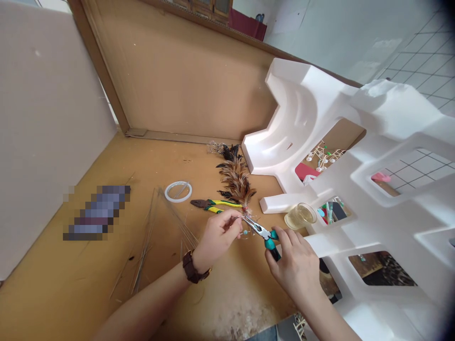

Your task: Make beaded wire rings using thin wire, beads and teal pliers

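My right hand [296, 260] is wrapped round the teal and black handles of long-nose pliers [261, 230], whose tips point up and left. Those tips meet a thin wire by the base of a bunch of brown and black feathers [236, 175]. My left hand [218, 237], with a dark watch on its wrist, pinches the thin wire [240, 217] between thumb and fingers beside the tips. Yellow and green pliers [209, 204] lie just behind my left hand. A small blue bead [245, 232] shows below the plier tips.
A roll of white tape [178, 192] and loose straight wires [145, 246] lie on the table [106, 166]. Far left is a blurred-out object [99, 210]. A glass of yellowish liquid [300, 216] stands by a large white moulded foam piece [341, 189] on the right. Cardboard [195, 71] stands behind.
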### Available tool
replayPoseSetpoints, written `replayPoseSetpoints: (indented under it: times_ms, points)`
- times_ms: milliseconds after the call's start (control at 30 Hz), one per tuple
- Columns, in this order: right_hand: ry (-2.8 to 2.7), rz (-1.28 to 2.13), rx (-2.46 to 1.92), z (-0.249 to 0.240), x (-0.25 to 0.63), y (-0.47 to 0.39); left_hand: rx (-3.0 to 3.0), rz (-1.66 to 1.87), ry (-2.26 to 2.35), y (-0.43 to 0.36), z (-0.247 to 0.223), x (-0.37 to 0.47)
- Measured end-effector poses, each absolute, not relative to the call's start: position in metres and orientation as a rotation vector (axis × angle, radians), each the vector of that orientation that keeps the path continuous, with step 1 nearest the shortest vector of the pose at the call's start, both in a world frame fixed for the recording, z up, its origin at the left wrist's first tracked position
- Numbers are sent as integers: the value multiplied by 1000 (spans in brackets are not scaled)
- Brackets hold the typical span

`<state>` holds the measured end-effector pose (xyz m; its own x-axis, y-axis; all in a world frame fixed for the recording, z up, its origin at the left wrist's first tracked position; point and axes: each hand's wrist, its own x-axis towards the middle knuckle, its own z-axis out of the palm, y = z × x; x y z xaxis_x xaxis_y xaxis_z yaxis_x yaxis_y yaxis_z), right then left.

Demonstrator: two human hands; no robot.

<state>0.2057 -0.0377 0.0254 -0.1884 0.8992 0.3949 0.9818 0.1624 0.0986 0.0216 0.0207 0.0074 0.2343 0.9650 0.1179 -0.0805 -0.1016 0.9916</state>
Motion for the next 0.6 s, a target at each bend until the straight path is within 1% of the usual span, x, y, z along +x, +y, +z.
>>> replayPoseSetpoints:
  times_ms: [600]
  points:
    - [-2211, -551, -1811, 28, 204, -35, 1265, 1161, 882, 19, 7, 23]
